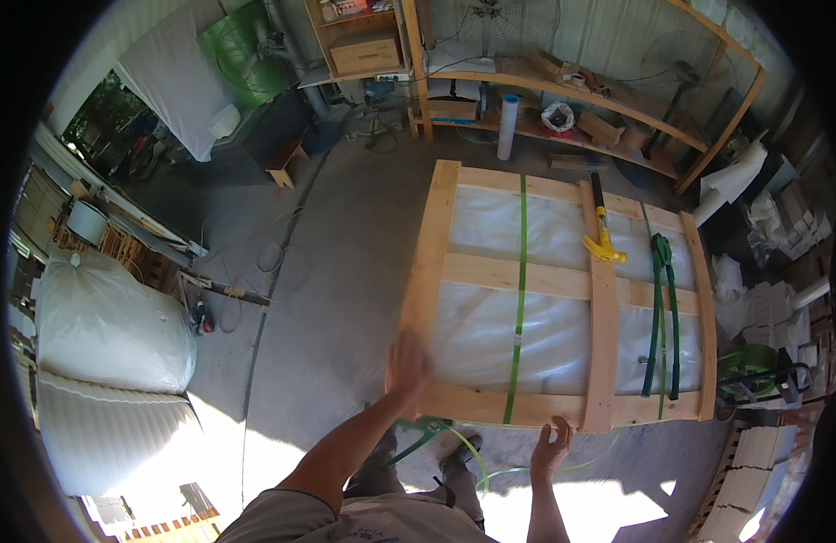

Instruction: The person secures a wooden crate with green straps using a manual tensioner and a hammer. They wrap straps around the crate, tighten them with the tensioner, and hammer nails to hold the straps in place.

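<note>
A pale wooden crate stands in front of me, its slats over white plastic wrapping. Two green straps run across it, one a strapping band left of centre. My left hand is at the crate's near left corner, its fingers smeared by motion. My right hand is at the near edge, thumb and fingers apart in a loose curve, holding nothing visible. On top lie a yellow claw hammer with a black grip and a long-handled green tool, like a strap cutter or crimper.
Loose green strapping trails by my feet beside a green metal piece. To the right stands a wheeled cart with a green reel. Wooden shelving lines the back. A large plastic-wrapped bundle stands at left; a hose crosses the floor.
</note>
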